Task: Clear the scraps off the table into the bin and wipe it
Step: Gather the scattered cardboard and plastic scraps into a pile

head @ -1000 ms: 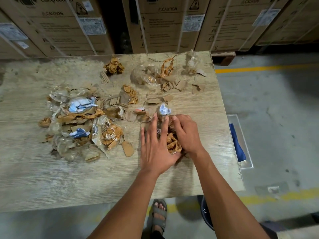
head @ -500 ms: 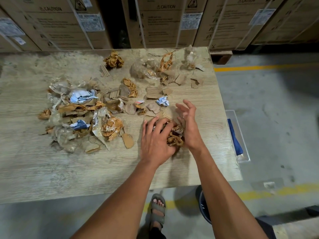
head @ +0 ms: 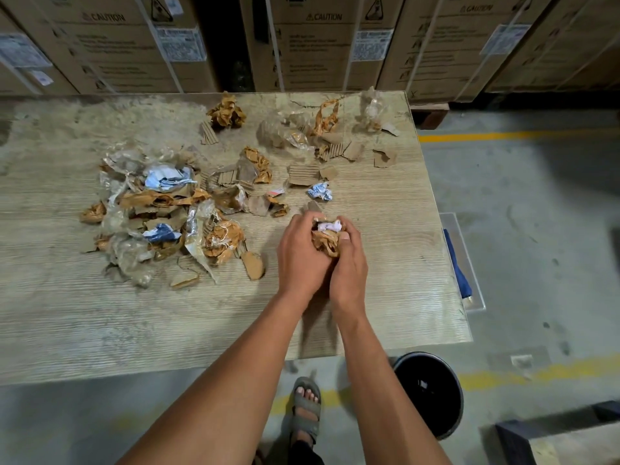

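Observation:
My left hand and my right hand are cupped together around a wad of scraps, brown crumpled tape with a bit of white paper, held just above the wooden table near its right side. A large heap of plastic film, tape and cardboard scraps lies at the table's left centre. More cardboard bits and film lie at the far right. A small blue-white paper ball sits just beyond my hands. A black round bin stands on the floor below the table's near right corner.
Stacked cardboard cartons line the far side of the table. A clear tray with a blue cloth sticks out past the table's right edge. My sandalled foot is on the floor beside the bin. Yellow floor lines run at right.
My hands were spread flat over loose scraps on the table; they have raked them together and now close around the wad, lifted slightly toward me.

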Available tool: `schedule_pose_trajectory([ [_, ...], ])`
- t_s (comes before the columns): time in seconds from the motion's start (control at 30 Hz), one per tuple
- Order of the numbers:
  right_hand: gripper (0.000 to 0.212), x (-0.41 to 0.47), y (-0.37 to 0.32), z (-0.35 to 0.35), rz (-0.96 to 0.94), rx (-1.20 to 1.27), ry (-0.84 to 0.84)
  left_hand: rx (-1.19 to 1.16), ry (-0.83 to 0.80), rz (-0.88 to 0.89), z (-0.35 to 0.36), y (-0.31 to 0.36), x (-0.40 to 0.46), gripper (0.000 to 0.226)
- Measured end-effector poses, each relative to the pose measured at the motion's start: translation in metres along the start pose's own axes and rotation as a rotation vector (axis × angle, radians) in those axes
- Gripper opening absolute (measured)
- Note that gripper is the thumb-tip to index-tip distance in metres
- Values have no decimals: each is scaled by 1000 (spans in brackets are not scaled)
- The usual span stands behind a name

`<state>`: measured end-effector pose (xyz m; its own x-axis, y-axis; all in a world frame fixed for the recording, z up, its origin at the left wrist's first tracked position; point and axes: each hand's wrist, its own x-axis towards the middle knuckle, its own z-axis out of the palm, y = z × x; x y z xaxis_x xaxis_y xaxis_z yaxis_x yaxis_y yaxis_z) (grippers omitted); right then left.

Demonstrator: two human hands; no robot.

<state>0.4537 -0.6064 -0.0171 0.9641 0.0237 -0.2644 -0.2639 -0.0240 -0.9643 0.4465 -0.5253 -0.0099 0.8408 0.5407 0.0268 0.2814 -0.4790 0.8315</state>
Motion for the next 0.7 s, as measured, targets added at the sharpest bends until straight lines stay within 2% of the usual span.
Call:
schedule_pose_trajectory([
  [0.1,44,-2,-12,17,102,234,-6,-461,-54,-252,-5,11,1,27],
  [0.2,49,-3,-17,25,134,395,-34,-701,-73,-339,-9,18,-5,20],
  [0.37,60,-2,-20,27,189,542,-117,-641,-133,-326,-13,22,-7,15],
  [0.43,65,0,-18,25,254,627,-165,-429,-145,-270,-16,18,-6,32],
  [0.5,56,1,-19,23,294,699,-193,-172,-197,-151,-19,16,-7,52],
  [0.57,50,2,-21,21,308,696,-148,-33,-207,-67,-22,17,-7,64],
  [0.6,49,1,-23,23,301,692,-124,-62,-209,-59,-23,14,-7,66],
  [0.7,40,5,-23,24,292,691,-86,-377,-276,-122,-28,7,-8,70],
])
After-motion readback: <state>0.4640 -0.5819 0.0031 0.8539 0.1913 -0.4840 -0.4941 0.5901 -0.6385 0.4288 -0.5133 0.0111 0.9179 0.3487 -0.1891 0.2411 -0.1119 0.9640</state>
